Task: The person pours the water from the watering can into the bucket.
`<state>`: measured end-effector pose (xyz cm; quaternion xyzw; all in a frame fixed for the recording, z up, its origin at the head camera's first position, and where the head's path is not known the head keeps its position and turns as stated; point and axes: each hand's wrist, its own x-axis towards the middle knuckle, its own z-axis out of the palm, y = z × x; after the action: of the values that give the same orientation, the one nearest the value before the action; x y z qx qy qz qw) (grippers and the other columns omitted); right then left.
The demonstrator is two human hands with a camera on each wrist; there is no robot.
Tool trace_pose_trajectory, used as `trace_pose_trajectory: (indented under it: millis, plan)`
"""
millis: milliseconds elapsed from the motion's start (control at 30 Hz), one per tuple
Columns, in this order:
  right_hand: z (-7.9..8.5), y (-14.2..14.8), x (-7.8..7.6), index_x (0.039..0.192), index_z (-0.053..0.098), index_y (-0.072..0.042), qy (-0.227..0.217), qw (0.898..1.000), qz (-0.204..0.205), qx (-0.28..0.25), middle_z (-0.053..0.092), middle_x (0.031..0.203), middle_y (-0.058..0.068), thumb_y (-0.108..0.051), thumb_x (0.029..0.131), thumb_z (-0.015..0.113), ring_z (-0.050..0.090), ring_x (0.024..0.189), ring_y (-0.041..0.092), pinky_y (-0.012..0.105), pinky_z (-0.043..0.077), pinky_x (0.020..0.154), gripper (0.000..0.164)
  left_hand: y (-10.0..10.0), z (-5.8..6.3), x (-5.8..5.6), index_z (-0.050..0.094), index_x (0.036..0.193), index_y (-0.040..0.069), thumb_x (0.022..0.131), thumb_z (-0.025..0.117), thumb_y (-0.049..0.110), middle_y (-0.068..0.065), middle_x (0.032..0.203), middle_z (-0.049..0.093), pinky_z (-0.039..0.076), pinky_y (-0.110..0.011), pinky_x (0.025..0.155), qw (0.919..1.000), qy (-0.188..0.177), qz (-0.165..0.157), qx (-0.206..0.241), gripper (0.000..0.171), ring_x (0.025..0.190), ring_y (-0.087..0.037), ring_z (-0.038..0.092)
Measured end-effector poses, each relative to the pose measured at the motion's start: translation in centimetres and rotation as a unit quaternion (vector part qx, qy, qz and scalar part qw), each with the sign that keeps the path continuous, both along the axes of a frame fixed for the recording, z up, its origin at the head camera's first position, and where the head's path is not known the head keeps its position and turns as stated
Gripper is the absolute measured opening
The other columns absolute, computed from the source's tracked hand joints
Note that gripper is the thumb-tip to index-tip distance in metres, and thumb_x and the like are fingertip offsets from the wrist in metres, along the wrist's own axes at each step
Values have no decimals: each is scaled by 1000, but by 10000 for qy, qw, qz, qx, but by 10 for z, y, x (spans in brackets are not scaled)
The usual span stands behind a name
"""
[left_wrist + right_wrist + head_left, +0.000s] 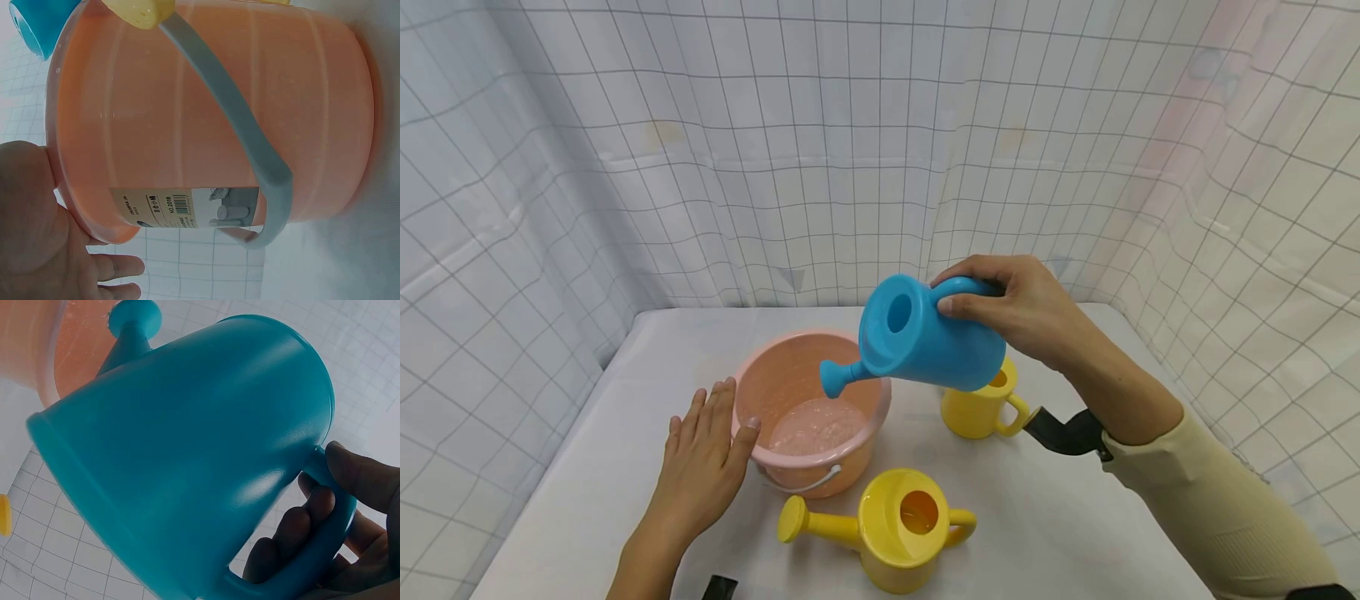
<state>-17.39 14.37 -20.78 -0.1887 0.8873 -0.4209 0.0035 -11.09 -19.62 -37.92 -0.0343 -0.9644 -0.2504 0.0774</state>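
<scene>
My right hand (1015,304) grips the handle of a blue watering can (932,342), its fingers curled through the loop in the right wrist view. The can is held in the air, tilted so its spout and rose (835,377) point down over a pink bucket (808,333). Clear water with bubbles (820,427) lies in the bottom of the bucket. At the bucket's left side, my left hand (703,462) has its fingers straight, with the thumb touching the rim. A white handle (831,473) hangs down the bucket's front.
One yellow watering can (898,533) stands in front of the bucket, spout toward the left, with liquid visible inside. Another yellow can (973,412) is at the right, partly hidden behind the blue one. White gridded curtains (880,167) enclose the white table (1075,517).
</scene>
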Motion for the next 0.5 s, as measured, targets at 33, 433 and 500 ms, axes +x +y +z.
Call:
trace_pose_trajectory:
  millis: [33,433,500]
  plan:
    - [0,0,0,110,67,-20,-4,10000,-1,4,66,116,2,-36,87,67,58,112,27,55,45,98,29,0,0,0,1,153,13,101,27,49,-22,158,12,-2,-67,111,10000,-10,-1,5,69,147,-40,-1]
    - [1,-1,0,110,67,-20,39,10000,26,40,66,115,1,-35,87,66,58,110,26,55,46,97,27,0,0,0,1,153,14,101,27,49,-22,157,12,-4,-65,112,10000,-16,-2,38,69,147,-40,0]
    - [1,-1,-1,110,67,-21,39,10000,-9,41,66,115,0,-35,87,67,59,110,26,54,47,96,26,0,0,0,1,153,14,101,27,49,-22,157,13,-3,-65,112,10000,-15,0,36,68,147,-40,0]
